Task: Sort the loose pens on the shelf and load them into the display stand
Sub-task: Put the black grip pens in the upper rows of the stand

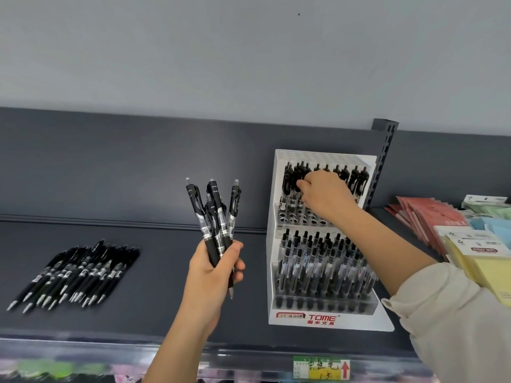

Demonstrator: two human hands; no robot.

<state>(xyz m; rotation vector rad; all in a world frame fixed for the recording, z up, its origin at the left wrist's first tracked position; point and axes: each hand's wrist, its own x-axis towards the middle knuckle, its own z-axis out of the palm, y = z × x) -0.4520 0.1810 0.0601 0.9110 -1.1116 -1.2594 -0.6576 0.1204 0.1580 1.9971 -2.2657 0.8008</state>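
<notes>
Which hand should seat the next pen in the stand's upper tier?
Right. The right hand is already at the display stand's upper tier, by the empty holes; the left hand is off to the side gripping the pen bundle.

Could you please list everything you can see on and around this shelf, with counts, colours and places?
Loose pens: one pile, too many to count, black, lying on the shelf at left.
Held pens: roughly four or five, black and clear, upright in the left hand.
Display stand: one, white, two tiers, right of centre; lower tier full, upper tier partly filled.
Shelf: one, dark grey.
Notebooks: several, red, far right.
Sticky notes: several packs, yellow, blue, green, far right.
Price tag: one, green and yellow, shelf edge.
Left hand: gripping pens.
Right hand: at the upper tier.
</notes>
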